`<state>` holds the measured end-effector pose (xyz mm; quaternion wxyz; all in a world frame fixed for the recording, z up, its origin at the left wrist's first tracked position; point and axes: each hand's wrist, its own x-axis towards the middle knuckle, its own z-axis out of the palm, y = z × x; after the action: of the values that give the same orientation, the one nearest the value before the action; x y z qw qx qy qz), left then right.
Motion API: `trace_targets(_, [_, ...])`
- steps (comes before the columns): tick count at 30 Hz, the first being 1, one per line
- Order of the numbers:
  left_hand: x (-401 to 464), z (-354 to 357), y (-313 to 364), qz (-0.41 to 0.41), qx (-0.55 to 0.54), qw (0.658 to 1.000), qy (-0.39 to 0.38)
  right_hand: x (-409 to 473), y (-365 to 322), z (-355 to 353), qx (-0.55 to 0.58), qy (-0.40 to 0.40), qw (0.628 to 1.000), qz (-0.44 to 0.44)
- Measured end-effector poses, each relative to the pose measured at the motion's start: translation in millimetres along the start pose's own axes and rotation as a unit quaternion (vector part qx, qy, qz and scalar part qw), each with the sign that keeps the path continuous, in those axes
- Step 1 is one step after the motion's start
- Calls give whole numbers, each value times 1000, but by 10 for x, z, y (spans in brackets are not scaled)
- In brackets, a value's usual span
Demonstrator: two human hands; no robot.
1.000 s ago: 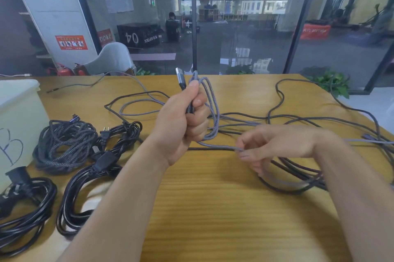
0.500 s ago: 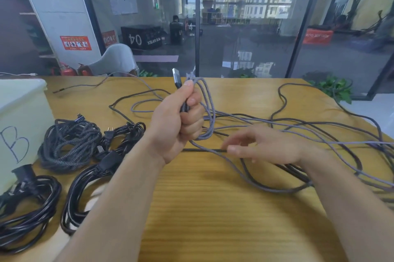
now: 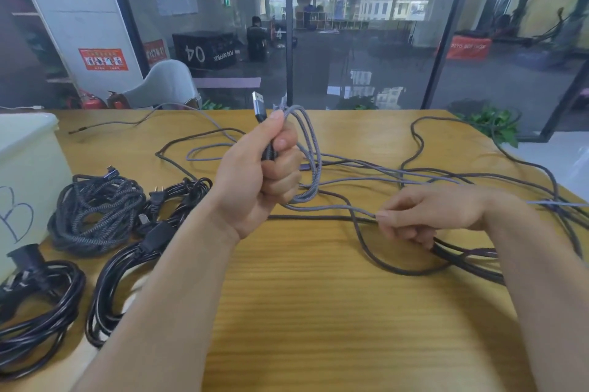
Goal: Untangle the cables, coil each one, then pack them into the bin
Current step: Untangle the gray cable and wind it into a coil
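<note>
I see the left hand [image 3: 255,178] raised above the table [image 3: 318,312], fist wrapped around grey cable [image 3: 314,165] loops. The right hand [image 3: 427,216] pinches the same cable's loose strand

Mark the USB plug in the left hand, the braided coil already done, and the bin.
USB plug [image 3: 257,102], head view: on its metal tip above the left hand [image 3: 255,181].
Braided coil [image 3: 95,213], head view: on the wound strands.
Bin [image 3: 28,165], head view: on its white front wall.
</note>
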<state>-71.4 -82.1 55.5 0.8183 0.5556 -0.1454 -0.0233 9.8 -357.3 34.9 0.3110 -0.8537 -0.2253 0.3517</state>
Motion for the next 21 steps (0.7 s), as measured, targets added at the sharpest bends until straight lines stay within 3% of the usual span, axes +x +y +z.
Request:
trace_targets(2, [1, 31, -18, -12, 3, 1000, -12, 20, -15, -9, -60, 95, 993, 34])
trace_targets(5, [11, 108, -106, -49, 35, 997, -37, 142, -108, 36, -252, 292, 914, 122])
trace_targets(8, [24, 168, -176, -72, 64, 993, -68, 205, -256, 140, -291, 441, 840, 124])
trace_targets(10, [29, 194, -207, -86, 85, 989, -79, 231, -286, 185, -266, 491, 825, 87])
trace_targets(13, [30, 222, -247, -90, 135, 983, -82, 259, -233, 211, -107, 505, 857, 2])
trace_targets(17, [46, 234, -300, -87, 197, 974, -72, 229, -281, 177, 211, 366, 904, -61])
trace_targets(19, [59, 228, -326, -87, 211, 971, -77, 217, -286, 152, 284, 313, 902, -93])
trace_targets(21, [70, 221, -344, -88, 222, 968, -71, 207, -259, 116, 272, 305, 906, -111])
